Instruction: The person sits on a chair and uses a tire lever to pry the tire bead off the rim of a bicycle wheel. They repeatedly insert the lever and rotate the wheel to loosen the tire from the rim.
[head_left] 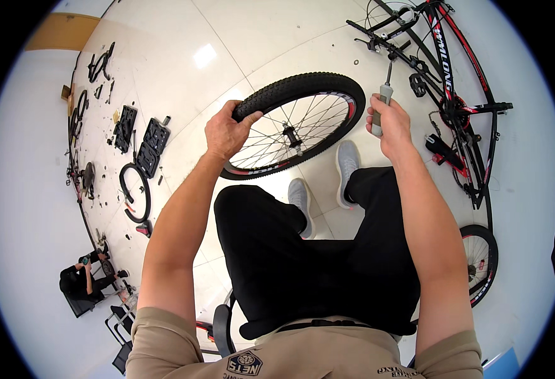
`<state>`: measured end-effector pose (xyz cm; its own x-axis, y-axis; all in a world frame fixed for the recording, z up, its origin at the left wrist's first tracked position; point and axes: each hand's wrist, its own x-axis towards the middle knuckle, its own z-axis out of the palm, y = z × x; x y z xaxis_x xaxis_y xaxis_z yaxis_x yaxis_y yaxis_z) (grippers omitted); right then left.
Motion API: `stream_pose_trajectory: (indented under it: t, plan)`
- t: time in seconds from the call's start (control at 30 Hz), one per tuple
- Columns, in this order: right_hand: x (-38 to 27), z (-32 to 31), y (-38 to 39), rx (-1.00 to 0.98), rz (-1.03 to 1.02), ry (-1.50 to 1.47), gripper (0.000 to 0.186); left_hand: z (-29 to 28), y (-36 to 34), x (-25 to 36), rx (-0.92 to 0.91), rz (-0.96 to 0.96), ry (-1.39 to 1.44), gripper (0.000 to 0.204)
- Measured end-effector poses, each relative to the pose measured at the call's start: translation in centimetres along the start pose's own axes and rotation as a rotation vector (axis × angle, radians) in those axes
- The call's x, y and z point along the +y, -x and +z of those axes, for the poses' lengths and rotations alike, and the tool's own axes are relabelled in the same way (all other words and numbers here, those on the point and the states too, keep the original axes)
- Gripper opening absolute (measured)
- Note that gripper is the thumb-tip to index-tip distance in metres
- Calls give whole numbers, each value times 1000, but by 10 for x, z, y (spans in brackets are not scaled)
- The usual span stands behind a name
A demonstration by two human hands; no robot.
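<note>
My left hand [227, 129] pinches the wheel [291, 134], tilted before my shoes [348, 165], by its probably grippy tire [290, 87], the surest hold on something likely light and stiff, while my right hand [392, 123] wraps the screwdriver [385, 96].

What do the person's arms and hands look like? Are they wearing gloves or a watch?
The left hand and right hand are bare, with no gloves. I see no watch on either wrist. The left arm and right arm are bare too, up to short tan sleeves.
</note>
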<state>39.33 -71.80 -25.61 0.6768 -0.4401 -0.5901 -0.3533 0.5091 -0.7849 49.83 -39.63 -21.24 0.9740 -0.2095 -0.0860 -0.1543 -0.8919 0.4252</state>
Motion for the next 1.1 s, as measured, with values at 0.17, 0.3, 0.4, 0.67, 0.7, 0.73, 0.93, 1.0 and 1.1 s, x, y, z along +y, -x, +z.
stream_pose_trajectory:
  t: [0.17, 0.3, 0.4, 0.67, 0.7, 0.73, 0.93, 1.0, 1.1]
  plan:
    - [2, -2, 0, -29, 3, 17, 21, -18, -9, 24, 80, 28, 44, 51]
    - [-1, -3, 1, -14, 12, -6, 22, -32, -16, 43, 102, 19, 145, 50]
    - [-1, -3, 5, -15, 9, -38, 18, -32, -24, 51, 129, -6, 226, 53]
    - [-2, -9, 6, -15, 7, -16, 25, 33, -20, 65, -7, 13, 242, 59]
    - [-2, -11, 5, -11, 9, -13, 25, 37, -18, 73, 19, 21, 216, 60]
    - [-2, -13, 4, -8, 11, -11, 25, 39, -20, 80, -9, 16, 252, 61]
    - [-4, -11, 6, -18, 11, -13, 24, 33, -31, 87, -179, 118, 455, 80]
    - [-3, -11, 6, -25, 1, -15, 22, 31, -28, 76, -130, 169, 605, 92]
    - [-2, -15, 3, -28, 4, -32, 21, 35, 1, 41, -138, 76, 523, 116]
